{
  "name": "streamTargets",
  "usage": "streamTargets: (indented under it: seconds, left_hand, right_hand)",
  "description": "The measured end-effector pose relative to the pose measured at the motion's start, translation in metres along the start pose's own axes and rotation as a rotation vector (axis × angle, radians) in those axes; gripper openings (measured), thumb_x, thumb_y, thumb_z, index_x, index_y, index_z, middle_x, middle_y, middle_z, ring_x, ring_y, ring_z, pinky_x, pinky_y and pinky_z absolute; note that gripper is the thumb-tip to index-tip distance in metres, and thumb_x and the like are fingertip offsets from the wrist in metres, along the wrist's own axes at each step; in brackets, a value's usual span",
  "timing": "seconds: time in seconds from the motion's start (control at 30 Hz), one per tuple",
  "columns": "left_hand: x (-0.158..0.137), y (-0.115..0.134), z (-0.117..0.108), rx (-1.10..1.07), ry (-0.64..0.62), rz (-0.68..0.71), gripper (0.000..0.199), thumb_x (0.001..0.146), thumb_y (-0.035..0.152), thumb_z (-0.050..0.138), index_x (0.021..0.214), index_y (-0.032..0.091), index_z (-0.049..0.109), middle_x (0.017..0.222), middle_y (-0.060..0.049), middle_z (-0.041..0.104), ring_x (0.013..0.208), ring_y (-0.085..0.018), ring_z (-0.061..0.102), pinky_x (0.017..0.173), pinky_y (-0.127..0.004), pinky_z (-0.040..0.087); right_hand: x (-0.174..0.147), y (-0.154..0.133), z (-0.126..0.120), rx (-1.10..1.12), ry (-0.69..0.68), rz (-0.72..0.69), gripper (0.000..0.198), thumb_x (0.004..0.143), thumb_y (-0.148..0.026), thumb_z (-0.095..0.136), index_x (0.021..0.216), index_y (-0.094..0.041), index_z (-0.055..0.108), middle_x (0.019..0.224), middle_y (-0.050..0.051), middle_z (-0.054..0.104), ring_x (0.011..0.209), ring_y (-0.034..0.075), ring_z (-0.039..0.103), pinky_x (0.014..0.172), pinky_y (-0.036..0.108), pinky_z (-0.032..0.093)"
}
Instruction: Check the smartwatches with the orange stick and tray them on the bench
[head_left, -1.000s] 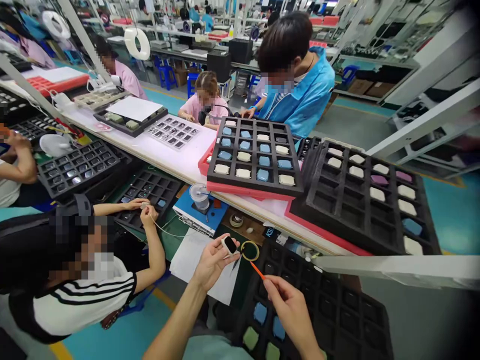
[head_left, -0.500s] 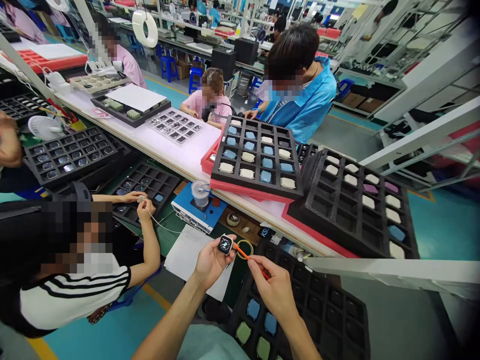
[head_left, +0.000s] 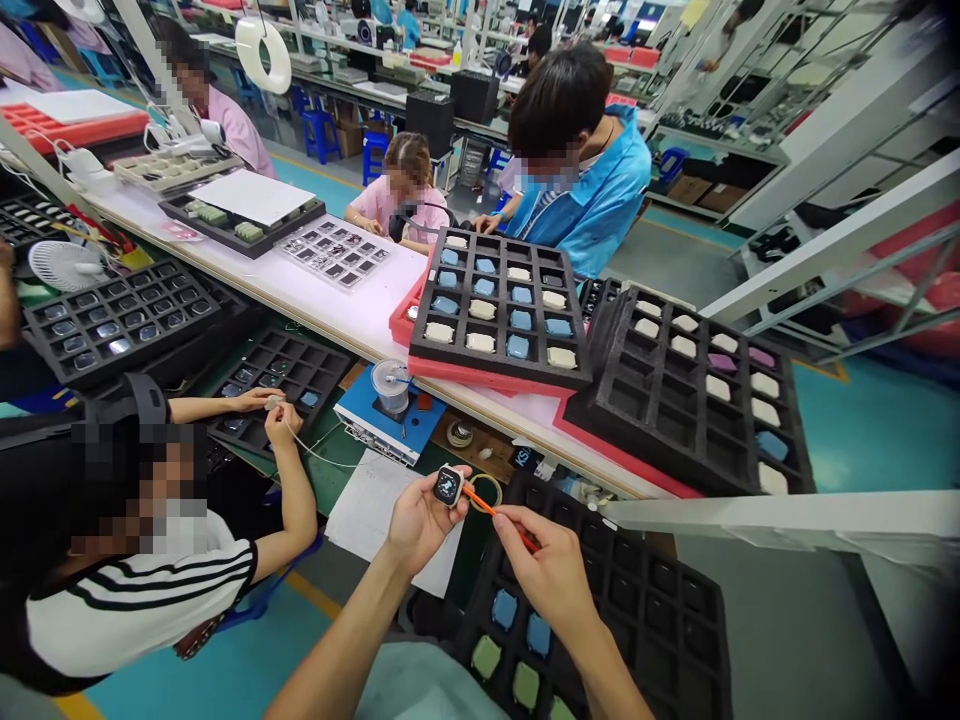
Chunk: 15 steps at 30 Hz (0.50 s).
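A small square smartwatch with a lit dark face and pale case sits in the fingers of my left hand. My right hand is closed around a thin orange stick-like tool, whose far end meets the right side of the watch. What the tool's tip does there is too small to make out. Below my right hand lies a black foam tray with blue and green watch cases in some pockets. White paper sheets lie beneath my left hand.
A blue box-shaped device carries a clear tub. Foam trays of watch cases rest tilted on the white shelf. At left a co-worker handles a small part. A white post juts in at right.
The whole view has shifted slightly, with the shelf and trays appearing further left. My hands keep the same hold on the watch and the orange tool.
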<state>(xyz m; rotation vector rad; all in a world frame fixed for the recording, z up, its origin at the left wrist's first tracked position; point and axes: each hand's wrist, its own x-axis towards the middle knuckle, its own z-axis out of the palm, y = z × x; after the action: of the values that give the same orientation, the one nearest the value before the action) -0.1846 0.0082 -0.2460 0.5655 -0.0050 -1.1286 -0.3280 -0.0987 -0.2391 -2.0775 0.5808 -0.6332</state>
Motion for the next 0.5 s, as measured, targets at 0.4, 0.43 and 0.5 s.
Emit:
streamTargets:
  seconds: [0.4,0.43,0.5]
  left_hand:
    - [0.004,0.000,0.003,0.041,-0.014,-0.008,0.036,0.089,0.027,0.050,0.107,0.002,0.068,0.088,-0.013,0.063,0.068,-0.014,0.057,0.062,-0.021,0.044]
    - [0.004,0.000,0.003,0.051,-0.016,-0.006,0.036,0.089,0.027,0.050,0.107,0.002,0.069,0.087,-0.013,0.062,0.068,-0.014,0.057,0.062,-0.021,0.044]
    - [0.004,0.000,0.003,0.076,-0.017,0.003,0.036,0.089,0.028,0.051,0.106,0.002,0.069,0.085,-0.012,0.061,0.067,-0.014,0.056,0.062,-0.021,0.043]
  right_hand:
    - [0.006,-0.008,-0.008,-0.019,-0.002,0.020,0.039,0.094,-0.045,0.052,0.087,-0.016,0.076,0.069,0.004,0.066,0.057,0.014,0.055,0.054,0.023,0.039]
    - [0.006,-0.008,-0.009,-0.022,-0.005,0.020,0.038,0.094,-0.045,0.052,0.087,-0.016,0.076,0.069,0.004,0.066,0.057,0.014,0.055,0.054,0.023,0.039]
    - [0.007,-0.006,-0.011,-0.027,-0.012,0.019,0.036,0.093,-0.043,0.053,0.088,-0.017,0.077,0.070,0.003,0.067,0.057,0.014,0.056,0.055,0.022,0.039]
